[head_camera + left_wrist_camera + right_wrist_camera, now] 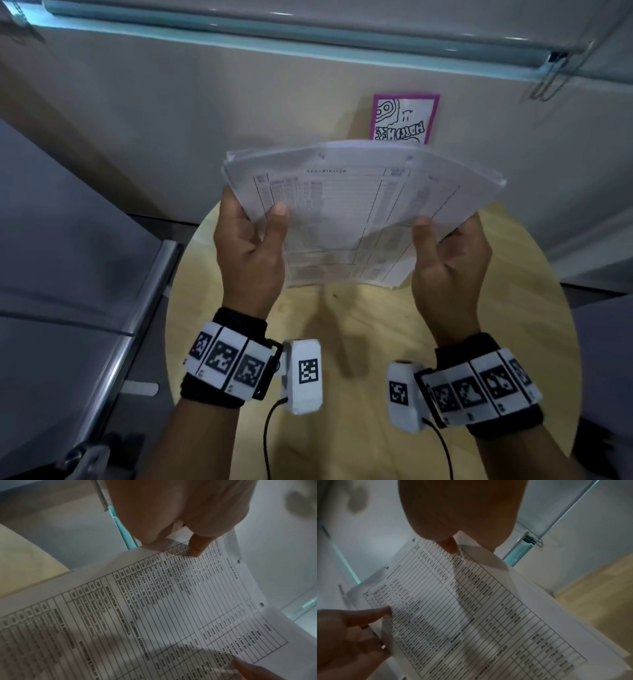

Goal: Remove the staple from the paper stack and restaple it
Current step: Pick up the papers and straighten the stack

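A stack of white printed sheets (346, 209) with a ruled table is held up above the round wooden table (370, 335). My left hand (253, 236) grips its left edge, thumb on the top sheet, fingers behind. My right hand (445, 253) grips the right edge the same way. The top margin shows small holes or marks (238, 561) near the far edge. The paper stack (154, 608) fills the left wrist view, thumb (197, 546) pressed on it. In the right wrist view the paper stack (471, 608) sits under my right thumb (448, 546). No stapler or staple remover is in view.
A pale cabinet front (239, 120) with a pink-bordered sticker (404, 118) stands behind the table. A binder clip (551, 75) hangs at the upper right. A grey surface with a metal rail (137, 329) lies to the left.
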The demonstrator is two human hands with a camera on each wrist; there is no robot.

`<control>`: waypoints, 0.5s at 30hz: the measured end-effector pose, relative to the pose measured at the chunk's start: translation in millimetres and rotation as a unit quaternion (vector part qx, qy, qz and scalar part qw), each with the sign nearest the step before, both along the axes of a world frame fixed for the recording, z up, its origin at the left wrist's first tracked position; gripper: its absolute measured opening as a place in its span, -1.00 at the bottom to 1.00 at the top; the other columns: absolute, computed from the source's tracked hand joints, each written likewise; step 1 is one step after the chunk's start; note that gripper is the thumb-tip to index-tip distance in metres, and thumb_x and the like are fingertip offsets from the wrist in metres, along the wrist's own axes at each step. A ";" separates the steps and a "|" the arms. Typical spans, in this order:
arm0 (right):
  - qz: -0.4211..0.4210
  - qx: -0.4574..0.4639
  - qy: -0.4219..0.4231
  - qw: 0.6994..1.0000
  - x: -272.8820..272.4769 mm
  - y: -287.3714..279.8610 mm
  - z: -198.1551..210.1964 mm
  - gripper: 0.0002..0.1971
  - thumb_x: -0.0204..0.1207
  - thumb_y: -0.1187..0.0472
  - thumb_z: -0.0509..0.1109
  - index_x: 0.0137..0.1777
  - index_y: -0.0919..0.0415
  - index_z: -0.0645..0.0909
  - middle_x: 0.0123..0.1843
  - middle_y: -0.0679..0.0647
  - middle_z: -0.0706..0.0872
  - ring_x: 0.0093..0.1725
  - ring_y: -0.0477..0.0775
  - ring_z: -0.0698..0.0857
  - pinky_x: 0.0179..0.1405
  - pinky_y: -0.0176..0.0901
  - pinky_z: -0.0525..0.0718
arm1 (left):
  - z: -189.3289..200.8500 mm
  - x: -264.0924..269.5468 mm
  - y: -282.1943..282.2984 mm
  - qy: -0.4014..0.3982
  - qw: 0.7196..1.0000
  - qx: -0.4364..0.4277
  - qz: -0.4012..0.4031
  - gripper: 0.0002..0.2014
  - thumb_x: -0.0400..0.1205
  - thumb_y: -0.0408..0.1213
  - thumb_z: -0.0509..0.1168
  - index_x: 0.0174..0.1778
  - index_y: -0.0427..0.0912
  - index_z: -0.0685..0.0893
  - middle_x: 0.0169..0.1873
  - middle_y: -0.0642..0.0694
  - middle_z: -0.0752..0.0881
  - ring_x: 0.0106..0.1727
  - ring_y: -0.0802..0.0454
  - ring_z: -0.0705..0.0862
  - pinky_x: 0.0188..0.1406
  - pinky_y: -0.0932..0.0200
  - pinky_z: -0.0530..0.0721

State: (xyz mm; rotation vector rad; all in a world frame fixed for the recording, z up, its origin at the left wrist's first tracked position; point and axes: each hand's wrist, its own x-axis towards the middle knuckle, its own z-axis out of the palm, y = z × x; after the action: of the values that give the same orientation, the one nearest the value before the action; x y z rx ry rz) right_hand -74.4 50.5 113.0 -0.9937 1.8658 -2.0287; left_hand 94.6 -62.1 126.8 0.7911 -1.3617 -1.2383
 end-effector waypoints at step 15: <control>0.019 0.060 -0.055 0.996 -12.2 15.3 -31.5 -0.73 0.60 0.46 0.51 0.14 0.11 0.61 0.02 -0.07 0.84 0.08 -0.08 0.83 0.06 -0.24 0.77 | -36.0 19.3 1.7 -0.309 0.948 -0.080 0.007 -0.92 0.71 -0.43 0.20 0.10 -0.25 0.48 -0.20 -0.10 0.65 -0.22 -0.07 0.60 -0.31 0.18 0.57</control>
State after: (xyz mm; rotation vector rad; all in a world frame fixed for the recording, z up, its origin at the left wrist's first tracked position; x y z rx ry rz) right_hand -86.6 65.8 81.5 -0.8613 1.8710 -1.8848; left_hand 113.9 -60.5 90.8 1.1239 -1.9253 -0.8762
